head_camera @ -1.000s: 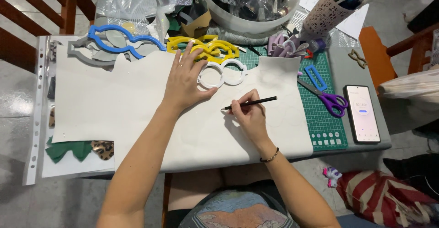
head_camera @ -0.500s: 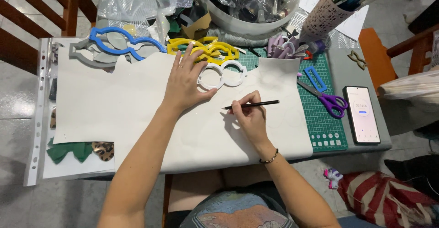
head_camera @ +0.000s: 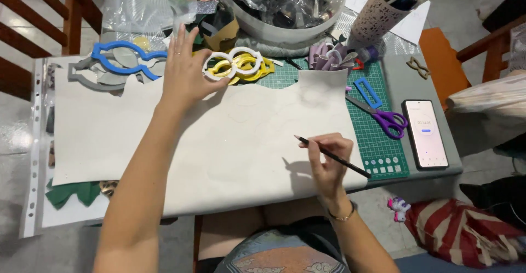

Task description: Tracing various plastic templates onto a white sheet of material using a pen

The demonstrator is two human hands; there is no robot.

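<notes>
My left hand (head_camera: 186, 76) holds a white glasses-shaped cutout (head_camera: 233, 62) at its left end, lifted over the far edge of a large pale sheet (head_camera: 219, 141). A yellow cutout of the same shape (head_camera: 260, 70) lies under it. My right hand (head_camera: 327, 161) grips a dark pencil (head_camera: 331, 155) just above the sheet's near right part, tip pointing up-left. Faint traced outlines show on the sheet near its top middle.
Blue (head_camera: 123, 56) and grey (head_camera: 90, 78) cutouts lie at the far left. A green cutting mat (head_camera: 378, 141) carries purple-handled scissors (head_camera: 383, 117) and a blue rectangular frame (head_camera: 367, 91). A phone (head_camera: 424, 133) rests at the right. A big bowl (head_camera: 285, 10) stands at the back.
My left hand lifted the white cutout off the sheet and moved it up and left. My right hand pulled the pencil back toward me and to the right.
</notes>
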